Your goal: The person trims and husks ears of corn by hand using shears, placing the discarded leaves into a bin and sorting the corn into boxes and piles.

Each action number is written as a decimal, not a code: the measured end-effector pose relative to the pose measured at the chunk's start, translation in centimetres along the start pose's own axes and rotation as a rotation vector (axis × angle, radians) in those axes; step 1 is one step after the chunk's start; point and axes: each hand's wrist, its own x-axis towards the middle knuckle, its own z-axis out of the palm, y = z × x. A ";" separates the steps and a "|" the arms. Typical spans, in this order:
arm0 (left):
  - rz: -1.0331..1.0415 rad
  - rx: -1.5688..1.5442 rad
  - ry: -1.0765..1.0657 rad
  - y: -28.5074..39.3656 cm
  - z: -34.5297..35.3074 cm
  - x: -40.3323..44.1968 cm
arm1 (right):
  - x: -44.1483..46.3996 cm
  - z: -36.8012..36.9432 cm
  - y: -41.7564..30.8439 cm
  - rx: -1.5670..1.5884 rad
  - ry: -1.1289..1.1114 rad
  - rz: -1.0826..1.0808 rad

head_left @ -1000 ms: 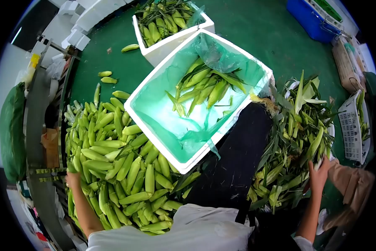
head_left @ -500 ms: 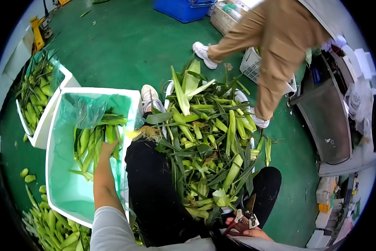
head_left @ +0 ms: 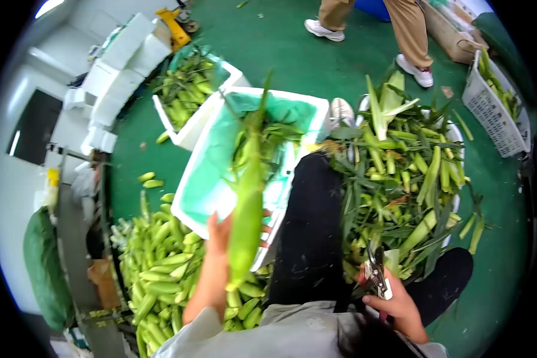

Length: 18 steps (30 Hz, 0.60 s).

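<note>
A green ear of corn in its husk (head_left: pixel 245 221) is gripped in my left hand (head_left: pixel 219 235), upright, its leafy tip pointing away from me. Behind it is a white foam box (head_left: pixel 321 110) lined with green plastic, with a few ears inside. My right hand (head_left: pixel 399 298) is wrapped round pruning shears (head_left: pixel 376 271), blades pointing up, at the near edge of a heap of husks and leaves (head_left: pixel 394 173) in a white tub. To the left, a large pile of husked-in corn ears (head_left: pixel 167 274) lies on the floor.
Another foam box of corn (head_left: pixel 188 95) stands behind the first. A person in brown trousers (head_left: pixel 408 30) stands at the top. A white crate (head_left: pixel 495 113) is at the right. My dark-clothed leg (head_left: pixel 313 227) lies between box and heap. A green sack (head_left: pixel 44 268) is at far left.
My left hand has come out of the foam box with an ear of corn. The view has swung left. The person in brown trousers has moved farther off.
</note>
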 end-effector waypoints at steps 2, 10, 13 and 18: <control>-0.133 0.064 -0.207 -2.5 1.1 2.4 | 1.2 1.2 -2.1 -0.338 -0.037 -0.148; 0.086 1.060 -0.188 -9.7 14.2 7.5 | -1.6 -3.7 -5.2 -0.621 0.310 -0.220; -0.009 1.325 -0.365 -10.8 15.4 8.1 | -2.5 -6.6 -4.7 -0.447 0.200 -0.221; -0.457 1.016 -0.432 -11.7 14.7 10.0 | -3.4 -9.3 -3.8 -0.399 0.166 -0.189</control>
